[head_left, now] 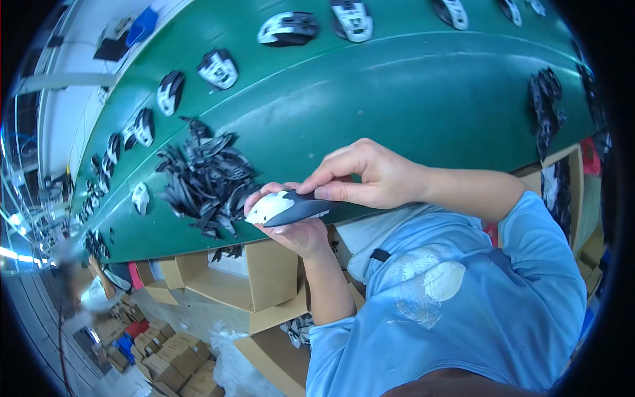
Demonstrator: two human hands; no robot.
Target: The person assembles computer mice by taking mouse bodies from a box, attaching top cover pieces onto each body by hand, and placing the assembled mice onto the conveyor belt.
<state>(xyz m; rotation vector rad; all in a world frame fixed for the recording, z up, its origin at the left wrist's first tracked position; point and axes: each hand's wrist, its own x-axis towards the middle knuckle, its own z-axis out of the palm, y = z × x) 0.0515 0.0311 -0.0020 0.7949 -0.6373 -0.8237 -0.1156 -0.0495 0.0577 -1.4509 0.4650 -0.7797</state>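
Between my two hands is a computer mouse shell (pixel 291 209), white at one end with a dark grey side panel along it. My left hand (pixel 301 233) grips the shell from beneath, fingers curled around its far side. From above, my right hand (pixel 364 178) presses thumb and fingertips against its dark edge; whether a small part sits under those fingers is hidden. To the left, close to the hands, a heap of curved black plastic pieces (pixel 210 173) lies on the green work surface (pixel 397 99).
Several white-and-black mouse shells (pixel 288 29) stand spaced along the far side. Another black heap (pixel 545 109) lies at the right. Open cardboard boxes (pixel 274 274) stand below the near edge. A person (pixel 99 288) is at the far left.
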